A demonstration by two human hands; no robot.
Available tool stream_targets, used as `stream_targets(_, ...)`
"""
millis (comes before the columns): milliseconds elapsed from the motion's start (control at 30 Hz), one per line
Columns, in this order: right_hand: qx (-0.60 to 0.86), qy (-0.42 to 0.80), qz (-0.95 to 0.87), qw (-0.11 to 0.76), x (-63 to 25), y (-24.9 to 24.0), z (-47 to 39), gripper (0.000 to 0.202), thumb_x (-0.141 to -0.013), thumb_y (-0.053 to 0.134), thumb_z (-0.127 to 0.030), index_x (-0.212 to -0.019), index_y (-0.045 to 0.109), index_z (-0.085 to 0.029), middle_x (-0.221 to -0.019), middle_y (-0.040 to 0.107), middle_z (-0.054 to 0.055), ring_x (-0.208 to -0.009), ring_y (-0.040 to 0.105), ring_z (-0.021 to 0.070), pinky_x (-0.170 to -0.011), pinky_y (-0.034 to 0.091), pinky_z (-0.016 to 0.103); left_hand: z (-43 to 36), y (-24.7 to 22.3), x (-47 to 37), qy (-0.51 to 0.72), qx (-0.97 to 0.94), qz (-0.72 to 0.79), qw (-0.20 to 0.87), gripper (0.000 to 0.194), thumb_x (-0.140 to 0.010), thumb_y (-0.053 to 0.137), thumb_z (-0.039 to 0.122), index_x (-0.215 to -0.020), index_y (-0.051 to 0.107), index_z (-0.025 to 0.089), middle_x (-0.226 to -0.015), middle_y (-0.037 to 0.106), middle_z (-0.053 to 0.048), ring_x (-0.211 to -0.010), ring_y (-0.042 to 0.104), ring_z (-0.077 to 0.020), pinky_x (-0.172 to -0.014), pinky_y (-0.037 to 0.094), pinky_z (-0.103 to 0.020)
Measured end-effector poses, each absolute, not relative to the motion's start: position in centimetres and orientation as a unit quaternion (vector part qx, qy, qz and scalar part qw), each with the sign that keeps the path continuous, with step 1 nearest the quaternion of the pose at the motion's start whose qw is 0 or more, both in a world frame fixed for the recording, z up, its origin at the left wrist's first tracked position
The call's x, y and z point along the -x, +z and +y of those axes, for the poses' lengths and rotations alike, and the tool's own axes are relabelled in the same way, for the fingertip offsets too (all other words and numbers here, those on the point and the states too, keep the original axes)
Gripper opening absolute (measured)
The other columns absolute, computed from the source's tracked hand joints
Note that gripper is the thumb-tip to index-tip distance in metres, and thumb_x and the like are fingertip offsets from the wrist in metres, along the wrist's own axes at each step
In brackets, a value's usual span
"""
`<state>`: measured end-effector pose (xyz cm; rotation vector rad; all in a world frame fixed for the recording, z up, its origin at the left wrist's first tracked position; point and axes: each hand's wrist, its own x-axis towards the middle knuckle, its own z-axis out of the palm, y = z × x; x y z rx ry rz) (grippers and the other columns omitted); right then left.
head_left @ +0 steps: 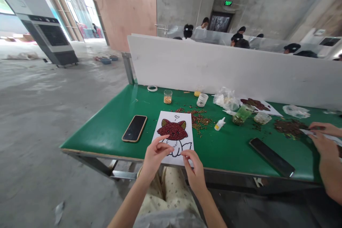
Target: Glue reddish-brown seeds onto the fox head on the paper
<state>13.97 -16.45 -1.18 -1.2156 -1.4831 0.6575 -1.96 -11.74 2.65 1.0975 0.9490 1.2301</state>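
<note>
A white sheet of paper (187, 124) lies before me on the green table, printed with a fox outline. The fox's head and ears (172, 130) are covered in dark red and olive grains; its body and tail are bare white. My left hand (157, 151) is over the sheet's left side, index finger stretched toward the head and thumb apart from it, holding nothing visible. At the lower right edge, my right hand (194, 167) has its fingertips drawn together by the tail. Whatever they pinch, if anything, is too small to make out. Loose red and green grains (199, 119) are scattered beside the sheet.
A phone (134, 128) lies left of the sheet. Behind stand a glass of orange kernels (167, 97) and a clear jar (202, 100). Rightward are a glue bottle (219, 124), a green jar (242, 114), a black phone (271, 157) and another person's hands (322, 137). A white partition (213, 66) borders the back.
</note>
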Motion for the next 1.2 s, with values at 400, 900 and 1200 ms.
stream_targets(400,0.5,0.263,-0.607,0.558,-14.0,4.0,-16.5,0.015,-0.087,0.054,-0.029,-0.097,0.062,-0.021,-0.087,0.064,0.003,-0.078,0.058,0.0141,-0.07,0.046,0.025,-13.9,4.0,1.5,0.36,-0.253,0.036,0.897,0.072,-0.075,0.042,0.015,-0.144,0.024,0.019,-0.067,0.064,-0.001,-0.056,0.059,-0.0154,-0.06,0.042,-0.031)
stream_targets(900,0.564,0.272,-0.582,0.519,-14.1,5.9,-16.2,0.021,-0.088,0.05,-0.037,-0.081,0.061,-0.019,-0.075,0.061,0.0,-0.068,0.053,0.0129,-0.062,0.04,0.023,-14.6,3.4,0.4,0.321,-0.352,0.099,0.874,0.082,-0.066,0.042,0.005,-0.144,0.024,0.022,-0.072,0.067,-0.003,-0.061,0.063,-0.0168,-0.066,0.045,-0.033)
stream_targets(1200,0.578,0.286,-0.592,0.485,-14.8,5.1,-16.1,0.029,-0.092,0.04,-0.034,-0.077,0.06,-0.019,-0.068,0.061,0.0,-0.065,0.056,0.0134,-0.059,0.04,0.022,-15.1,3.7,0.0,0.333,-0.512,0.21,0.764,0.077,-0.072,0.048,0.003,-0.143,0.028,0.024,-0.082,0.066,-0.004,-0.077,0.062,-0.0168,-0.076,0.046,-0.034)
